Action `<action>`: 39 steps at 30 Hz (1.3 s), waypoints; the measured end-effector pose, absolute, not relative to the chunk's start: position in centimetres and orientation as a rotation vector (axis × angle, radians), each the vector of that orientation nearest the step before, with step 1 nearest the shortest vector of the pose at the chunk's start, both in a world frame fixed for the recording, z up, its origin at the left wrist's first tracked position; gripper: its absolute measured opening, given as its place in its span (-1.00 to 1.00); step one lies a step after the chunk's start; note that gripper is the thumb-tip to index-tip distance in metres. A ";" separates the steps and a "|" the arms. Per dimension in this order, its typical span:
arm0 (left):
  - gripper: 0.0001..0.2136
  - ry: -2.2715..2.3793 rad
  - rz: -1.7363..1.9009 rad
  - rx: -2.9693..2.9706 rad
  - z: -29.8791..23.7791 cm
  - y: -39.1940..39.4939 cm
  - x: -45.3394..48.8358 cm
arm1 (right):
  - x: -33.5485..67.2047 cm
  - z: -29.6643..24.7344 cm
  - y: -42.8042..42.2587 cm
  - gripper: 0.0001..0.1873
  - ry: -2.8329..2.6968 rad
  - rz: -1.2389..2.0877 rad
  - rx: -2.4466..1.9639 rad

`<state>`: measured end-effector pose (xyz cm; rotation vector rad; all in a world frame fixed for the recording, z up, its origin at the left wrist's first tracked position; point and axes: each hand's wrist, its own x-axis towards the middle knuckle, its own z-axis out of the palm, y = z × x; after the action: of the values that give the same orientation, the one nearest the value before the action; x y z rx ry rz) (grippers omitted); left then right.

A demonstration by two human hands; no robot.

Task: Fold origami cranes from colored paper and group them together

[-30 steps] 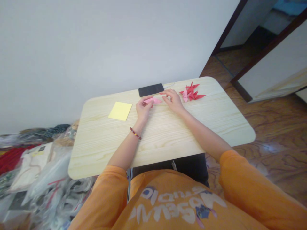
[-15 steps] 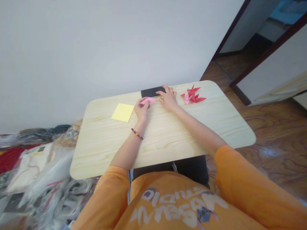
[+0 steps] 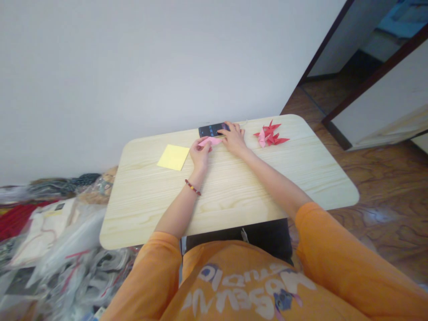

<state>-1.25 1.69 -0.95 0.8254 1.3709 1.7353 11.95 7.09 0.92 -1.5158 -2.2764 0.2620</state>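
My left hand [image 3: 199, 152] is closed on a folded piece of pink paper [image 3: 210, 141], pinched between thumb and fingers just in front of the smartphone. The phone [image 3: 210, 130] lies at the table's back edge with its screen lit, showing digits too small to read. My right hand [image 3: 235, 139] rests over the phone's right end with fingers apart, touching it. A square sheet of yellow paper [image 3: 173, 157] lies flat to the left of my left hand. Right of my right hand sit several origami cranes, red ones [image 3: 276, 139] and a pink one [image 3: 262, 138], close together.
The pale wooden table [image 3: 143, 200] has rounded corners and stands against a white wall [image 3: 150, 62]. Plastic-wrapped bundles and clothes [image 3: 67, 245] are piled on the left. A doorway and brown wood floor [image 3: 377, 178] are on the right.
The phone screen, dark before, is now lit. Both hands stay nearly in place, with the pink paper still in my left hand. The whole view has shifted slightly.
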 end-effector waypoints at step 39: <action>-0.59 1.105 1.415 0.896 -0.3 0.9 -0.2 | 14.8 1.1 3.2 -0.69 -1.685 0.959 -0.910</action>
<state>-0.22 0.88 -0.32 0.8956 1.1053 1.4152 14.83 3.16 1.06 -0.9098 -1.6854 0.9593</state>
